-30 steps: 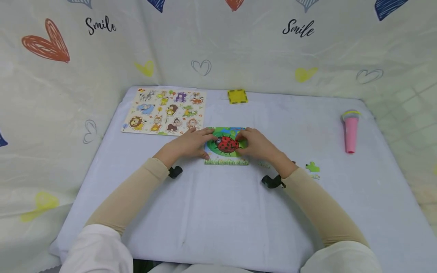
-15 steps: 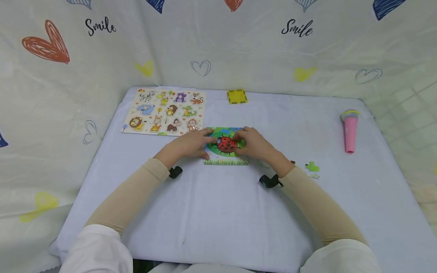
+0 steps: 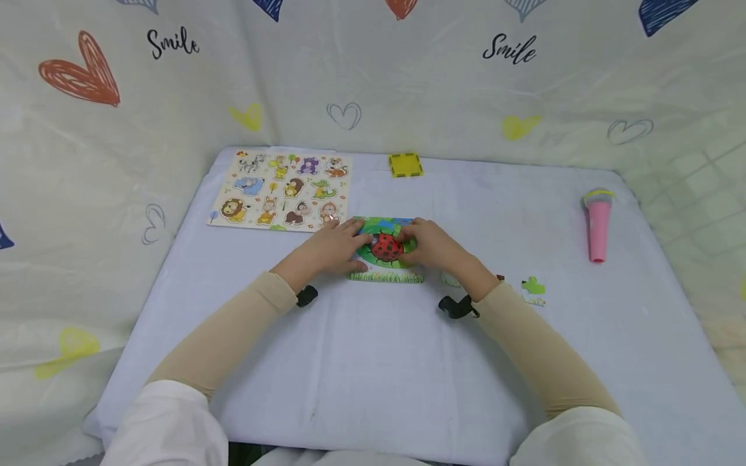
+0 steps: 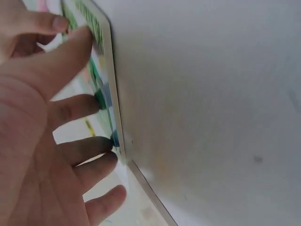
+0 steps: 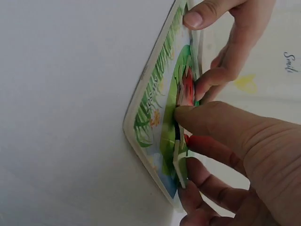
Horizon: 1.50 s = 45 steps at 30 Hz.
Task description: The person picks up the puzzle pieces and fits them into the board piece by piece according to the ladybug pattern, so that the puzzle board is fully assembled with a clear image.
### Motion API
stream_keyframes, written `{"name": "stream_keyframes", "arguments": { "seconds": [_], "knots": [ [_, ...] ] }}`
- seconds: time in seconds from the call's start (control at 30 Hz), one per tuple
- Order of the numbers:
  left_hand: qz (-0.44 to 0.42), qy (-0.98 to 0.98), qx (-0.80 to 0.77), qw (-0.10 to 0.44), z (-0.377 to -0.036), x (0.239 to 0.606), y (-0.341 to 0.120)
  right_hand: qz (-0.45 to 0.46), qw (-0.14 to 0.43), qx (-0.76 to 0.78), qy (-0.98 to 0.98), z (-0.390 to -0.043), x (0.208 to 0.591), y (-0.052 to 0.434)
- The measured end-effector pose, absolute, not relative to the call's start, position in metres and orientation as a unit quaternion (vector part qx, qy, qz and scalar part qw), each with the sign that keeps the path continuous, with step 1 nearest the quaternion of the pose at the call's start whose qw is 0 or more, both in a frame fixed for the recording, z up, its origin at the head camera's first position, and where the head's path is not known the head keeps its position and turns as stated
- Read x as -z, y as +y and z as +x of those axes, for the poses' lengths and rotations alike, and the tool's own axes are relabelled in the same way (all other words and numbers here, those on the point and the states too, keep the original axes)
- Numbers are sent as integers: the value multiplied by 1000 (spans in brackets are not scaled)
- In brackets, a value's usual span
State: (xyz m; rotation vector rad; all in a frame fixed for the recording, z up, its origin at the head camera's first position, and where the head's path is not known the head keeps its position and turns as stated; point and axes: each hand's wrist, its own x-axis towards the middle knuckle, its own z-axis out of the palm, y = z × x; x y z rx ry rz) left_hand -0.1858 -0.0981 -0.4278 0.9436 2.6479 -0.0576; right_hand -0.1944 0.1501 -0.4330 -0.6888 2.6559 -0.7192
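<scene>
A ladybug jigsaw puzzle (image 3: 386,276) lies on the white-covered table, with grass printed along its near edge. My left hand (image 3: 329,249) rests at its left side, fingers spread and fairly straight, fingertips on the board; the thumb lies near the grass strip. At the ladybug's rear end, my right hand (image 3: 434,246) pinches a puzzle piece (image 5: 180,162) between thumb and fingers. The right wrist view shows this green-edged piece tilted up from the board. Parts of the red ladybug pieces are hidden behind the fingers.
Loose puzzle pieces, one a green piece (image 3: 533,285), lie right of the board, some partly behind the right wrist. An animal puzzle board (image 3: 224,221) sits at the back left. A yellow square tile (image 3: 405,165) is at the back; a pink toy microphone (image 3: 598,230) lies far right.
My left hand has shifted slightly right, farther over the board. My right hand has edged a little left with its piece, towards the ladybug's middle.
</scene>
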Motion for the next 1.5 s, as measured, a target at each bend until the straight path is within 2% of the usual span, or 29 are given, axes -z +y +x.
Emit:
{"name": "stream_keyframes", "arguments": {
  "seconds": [0.13,0.27,0.47,0.77,1.2,1.5],
  "knots": [
    [367,918,7,151,-183,432,-93,-227,144,240,933,-191,432,149],
    [375,912,-1,165,-178,434,-89,-225,126,220,941,-185,439,150],
    [368,920,25,130,-175,438,-83,-222,87,219,946,-178,444,154],
    [355,925,23,130,-174,433,-71,-167,99,252,948,-174,433,163],
    [353,926,68,117,-168,427,-68,-200,68,192,958,-175,438,158],
    [377,916,78,115,-169,416,-49,-226,71,191,952,-176,433,158]
  ]
}}
